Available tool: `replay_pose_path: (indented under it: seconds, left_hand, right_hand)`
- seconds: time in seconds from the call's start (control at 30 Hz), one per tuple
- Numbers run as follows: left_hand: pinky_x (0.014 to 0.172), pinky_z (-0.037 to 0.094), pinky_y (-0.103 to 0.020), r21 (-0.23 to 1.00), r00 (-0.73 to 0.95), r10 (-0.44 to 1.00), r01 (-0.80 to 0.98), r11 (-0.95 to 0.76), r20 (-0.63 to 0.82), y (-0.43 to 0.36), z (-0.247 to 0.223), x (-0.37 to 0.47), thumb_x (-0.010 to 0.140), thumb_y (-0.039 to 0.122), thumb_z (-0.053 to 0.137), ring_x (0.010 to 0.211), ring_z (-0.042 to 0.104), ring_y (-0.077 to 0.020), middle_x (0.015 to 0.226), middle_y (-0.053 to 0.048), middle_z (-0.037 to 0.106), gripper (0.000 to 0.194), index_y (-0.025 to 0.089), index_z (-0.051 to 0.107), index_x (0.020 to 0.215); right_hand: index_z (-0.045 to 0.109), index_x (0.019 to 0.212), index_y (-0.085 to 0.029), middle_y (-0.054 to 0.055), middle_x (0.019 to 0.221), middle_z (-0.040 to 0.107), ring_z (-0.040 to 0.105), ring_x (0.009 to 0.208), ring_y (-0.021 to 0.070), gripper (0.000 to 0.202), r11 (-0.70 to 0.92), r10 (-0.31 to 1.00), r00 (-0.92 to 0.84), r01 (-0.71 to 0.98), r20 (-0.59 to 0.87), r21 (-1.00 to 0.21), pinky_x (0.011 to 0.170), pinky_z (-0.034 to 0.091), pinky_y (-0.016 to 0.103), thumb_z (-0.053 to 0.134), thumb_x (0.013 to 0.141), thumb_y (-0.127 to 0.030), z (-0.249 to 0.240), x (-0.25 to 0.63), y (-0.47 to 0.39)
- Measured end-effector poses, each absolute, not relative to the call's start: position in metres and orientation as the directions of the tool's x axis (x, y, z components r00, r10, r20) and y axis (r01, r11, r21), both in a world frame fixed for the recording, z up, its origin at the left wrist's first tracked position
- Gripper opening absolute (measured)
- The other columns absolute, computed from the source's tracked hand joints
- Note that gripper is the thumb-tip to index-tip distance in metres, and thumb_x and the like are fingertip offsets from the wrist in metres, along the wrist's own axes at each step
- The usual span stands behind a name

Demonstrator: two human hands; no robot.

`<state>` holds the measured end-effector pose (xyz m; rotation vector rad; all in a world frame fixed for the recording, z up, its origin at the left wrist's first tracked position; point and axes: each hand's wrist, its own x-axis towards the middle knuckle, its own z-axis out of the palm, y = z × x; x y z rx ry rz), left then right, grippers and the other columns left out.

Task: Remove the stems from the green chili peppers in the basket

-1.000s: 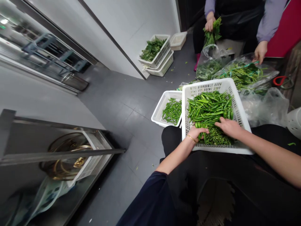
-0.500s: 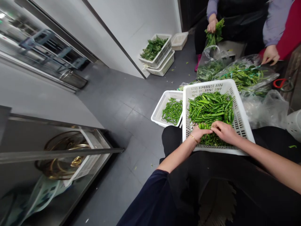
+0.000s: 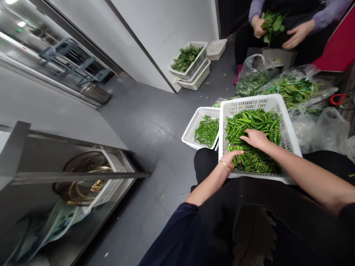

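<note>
A white perforated basket (image 3: 288, 129) rests on my lap, heaped with green chili peppers (image 3: 249, 120). Nearer to me in the same basket lies a darker heap of thin green stems (image 3: 262, 161). My left hand (image 3: 230, 158), with a gold bracelet at the wrist, is closed around several chili peppers at the basket's near left corner. Over the middle of the pepper pile, my right hand (image 3: 255, 139) has its thumb and forefinger apart and touches the peppers. Its other fingers are partly hidden, and I see nothing held in it.
Left of my basket stands a second white basket (image 3: 188, 135) with green chilies. Beyond are stacked baskets of leafy greens (image 3: 187, 59), a small white tub (image 3: 216, 50) and plastic bags of greens (image 3: 294, 88). A co-worker's hand (image 3: 258, 27) holds leafy greens. A metal shelf (image 3: 83, 177) stands left.
My right hand has moved away from my left hand, up onto the pepper pile, and its fingers have spread. My left hand keeps its peppers. The co-worker's free hand has left the bags.
</note>
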<state>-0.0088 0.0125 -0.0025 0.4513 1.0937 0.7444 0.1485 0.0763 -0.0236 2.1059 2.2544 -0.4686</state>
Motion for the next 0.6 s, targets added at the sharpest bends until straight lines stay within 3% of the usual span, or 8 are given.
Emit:
replay_pose_path:
  seconds: [0.1,0.17,0.27,0.37,0.47,0.53,0.6]
  left_hand:
    - [0.044,0.035,-0.021,0.665,0.267,0.747,-0.343,0.664,-0.609,0.019,-0.002,-0.014,0.047,0.021,0.077,0.056,0.055,-0.0104,0.075,-0.004,0.066,0.038,0.013,0.064,0.082]
    - [0.049,0.039,-0.021,0.676,0.279,0.768,-0.364,0.641,-0.577,0.024,-0.006,-0.014,0.047,0.02,0.077,0.061,0.058,-0.0115,0.078,-0.005,0.067,0.036,0.012,0.065,0.08]
    - [0.062,0.047,-0.024,0.685,0.321,0.798,-0.411,0.602,-0.51,0.029,-0.013,-0.012,0.044,0.016,0.078,0.069,0.061,-0.0137,0.081,-0.007,0.068,0.038,0.01,0.065,0.079]
    - [0.063,0.048,-0.026,0.664,0.434,0.758,-0.381,0.644,-0.487,0.028,-0.017,-0.005,0.045,0.016,0.078,0.07,0.064,-0.0162,0.083,-0.008,0.069,0.045,0.011,0.064,0.087]
    - [0.054,0.046,-0.023,0.671,0.481,0.724,-0.319,0.67,-0.494,0.024,-0.018,0.003,0.046,0.02,0.079,0.065,0.065,-0.0167,0.08,-0.007,0.068,0.049,0.012,0.063,0.091]
    - [0.048,0.043,-0.02,0.684,0.443,0.732,-0.3,0.665,-0.518,0.021,-0.018,0.008,0.046,0.022,0.079,0.06,0.064,-0.0158,0.075,-0.006,0.067,0.047,0.011,0.062,0.089]
    - [0.043,0.039,-0.02,0.68,0.409,0.728,-0.286,0.675,-0.55,0.019,-0.019,0.011,0.047,0.024,0.079,0.054,0.062,-0.0149,0.071,-0.007,0.066,0.043,0.009,0.061,0.083]
  right_hand:
    - [0.067,0.093,-0.017,0.012,0.095,0.067,0.062,0.084,0.0213,0.034,0.017,0.974,-0.074,0.966,-0.215,-0.257,0.068,0.044,0.03,0.047,0.084,-0.043,-0.033,0.145,0.087]
    - [0.07,0.084,-0.018,0.008,0.083,0.069,0.062,0.075,0.0184,0.028,-0.011,0.982,-0.07,0.907,-0.178,-0.421,0.065,0.044,0.028,0.051,0.08,-0.04,-0.034,0.147,0.083]
    - [0.07,0.083,-0.017,0.003,0.061,0.065,0.057,0.052,0.0138,0.033,-0.113,0.974,-0.078,0.644,-0.212,-0.757,0.054,0.044,0.026,0.052,0.079,-0.045,-0.029,0.156,0.062]
    - [0.068,0.081,-0.015,0.001,0.053,0.06,0.052,0.045,0.0126,0.038,-0.166,0.959,-0.13,0.461,-0.251,-0.872,0.048,0.043,0.025,0.05,0.08,-0.048,-0.017,0.162,0.039]
    - [0.068,0.079,-0.016,0.004,0.066,0.065,0.059,0.061,0.0152,0.032,0.058,0.983,-0.171,0.621,-0.063,-0.781,0.058,0.046,0.026,0.047,0.084,-0.04,-0.007,0.159,0.024]
    - [0.068,0.081,-0.016,0.008,0.081,0.067,0.06,0.077,0.0172,0.032,0.243,0.966,-0.246,0.77,0.077,-0.59,0.067,0.045,0.027,0.041,0.088,-0.032,-0.004,0.156,0.018]
    - [0.068,0.085,-0.015,0.011,0.087,0.065,0.059,0.08,0.018,0.033,0.363,0.93,-0.354,0.851,0.097,-0.38,0.068,0.043,0.027,0.037,0.089,-0.026,-0.003,0.155,0.015]
